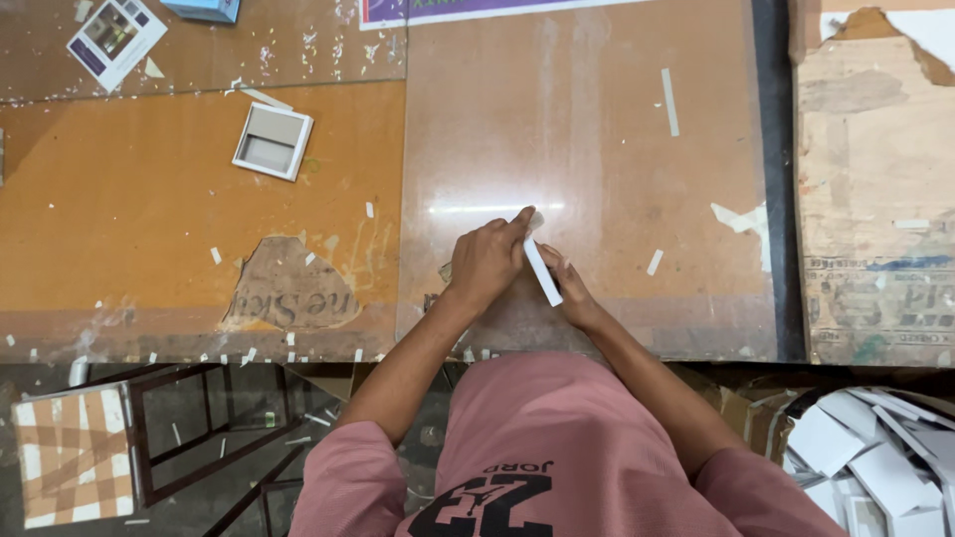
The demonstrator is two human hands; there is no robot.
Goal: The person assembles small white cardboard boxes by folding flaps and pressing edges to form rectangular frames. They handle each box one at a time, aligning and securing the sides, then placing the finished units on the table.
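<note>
Centrally, two hands, left hand (pixel 485 264), right hand (pixel 572 293), one white strip (pixel 542 270)

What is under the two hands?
Under the left hand and right hand lies a shiny table. They hold a white strip. Anything beneath the palms is hidden.

shirt (pixel 557 438): dusty pink, short sleeves | black print on front | forearms bare

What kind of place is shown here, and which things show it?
Probably a small paper-box workshop: both hands hold a white card strip over a worn brown worktable strewn with paper scraps, near a small square white box and a heap of white card pieces.
</note>
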